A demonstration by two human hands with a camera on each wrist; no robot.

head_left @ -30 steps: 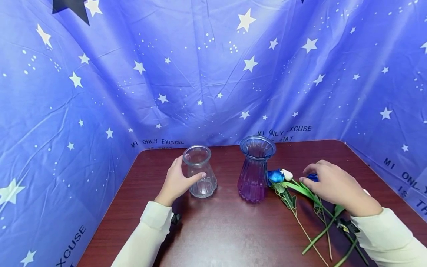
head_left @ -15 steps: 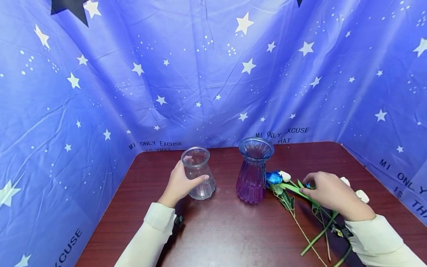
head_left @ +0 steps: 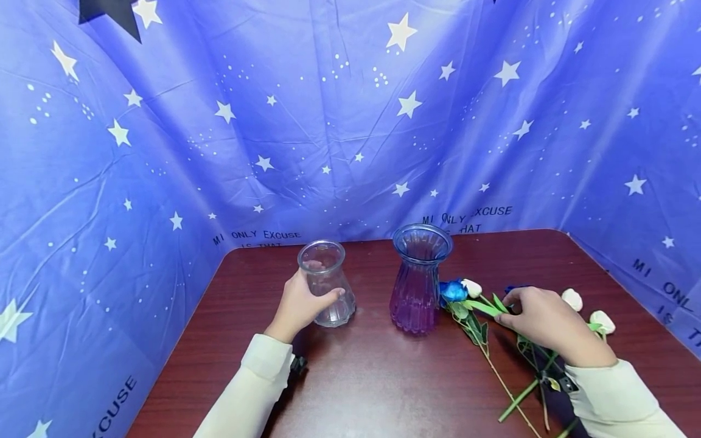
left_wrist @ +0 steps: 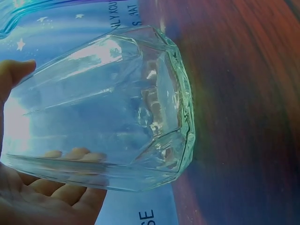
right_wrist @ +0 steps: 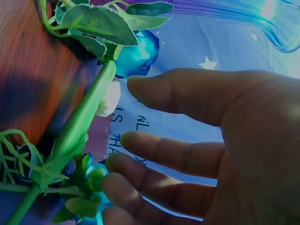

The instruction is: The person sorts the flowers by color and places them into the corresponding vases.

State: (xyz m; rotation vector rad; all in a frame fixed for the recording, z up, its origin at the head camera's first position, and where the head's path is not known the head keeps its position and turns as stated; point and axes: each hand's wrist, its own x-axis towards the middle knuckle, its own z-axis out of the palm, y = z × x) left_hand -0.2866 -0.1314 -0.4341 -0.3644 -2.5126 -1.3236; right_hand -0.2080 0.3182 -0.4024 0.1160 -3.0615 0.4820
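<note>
On the left of the table stands a clear glass vase (head_left: 335, 307), upright. My left hand (head_left: 300, 305) grips it, thumb on the near side and fingers round the far side. The left wrist view shows its faceted base (left_wrist: 183, 112) down at the wood. My right hand (head_left: 539, 322) hovers low over artificial flowers lying on the right. In the right wrist view, its thumb (right_wrist: 173, 89) and fingers are spread apart, with nothing between them. A green tulip stem (right_wrist: 84, 112) and a blue rose (right_wrist: 138, 54) lie just beyond the fingertips. Another blue flower is partly hidden behind that hand.
A blue-to-purple ribbed glass vase (head_left: 414, 292) stands between the hands. A blue rose (head_left: 453, 291) and a white tulip (head_left: 472, 288) lie beside it. White tulips (head_left: 572, 299) lie right of my right hand. Starry blue cloth (head_left: 350, 121) surrounds the wooden table (head_left: 356, 377).
My right hand has come down closer to the flower stems, and white tulips now show beyond it. The left hand keeps hold of the clear vase, its wrist shifted slightly right.
</note>
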